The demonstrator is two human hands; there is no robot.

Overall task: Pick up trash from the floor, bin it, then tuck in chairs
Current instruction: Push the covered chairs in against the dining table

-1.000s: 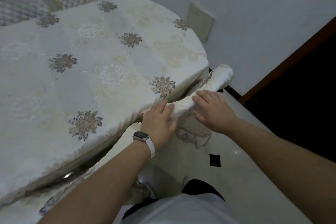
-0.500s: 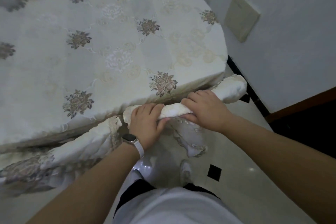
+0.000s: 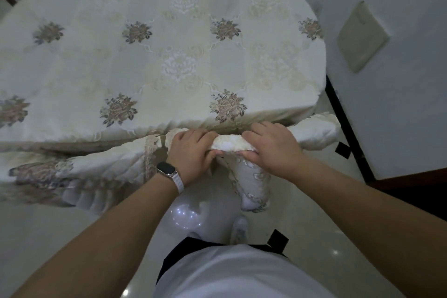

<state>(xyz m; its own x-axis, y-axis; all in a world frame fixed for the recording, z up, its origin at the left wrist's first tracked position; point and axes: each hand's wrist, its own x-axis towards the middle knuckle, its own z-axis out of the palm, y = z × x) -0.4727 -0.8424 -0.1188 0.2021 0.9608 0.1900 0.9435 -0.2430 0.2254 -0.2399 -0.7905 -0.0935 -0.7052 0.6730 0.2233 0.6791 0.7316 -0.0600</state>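
Observation:
A chair with a cream embroidered cover stands right at the near edge of the table; its padded top rail (image 3: 314, 132) runs left to right in front of me. My left hand (image 3: 191, 155), with a watch on the wrist, grips the rail's left part, fingers over the top and thumb under. My right hand (image 3: 268, 150) grips the rail just to the right the same way. The chair's seat is hidden under the table (image 3: 169, 55), which wears a cream cloth with flower motifs. No trash shows on the floor.
A second covered chair (image 3: 79, 169) stands to the left along the table's edge. A grey wall with a beige plate (image 3: 362, 36) and a dark skirting closes the right side. Pale glossy floor tiles (image 3: 314, 225) lie around my feet. Quilted chair backs show beyond the table's far edge.
Both hands have gone from resting on the rail to gripping it. The rail now sits close against the table's edge, and my view has swung to face the table squarely.

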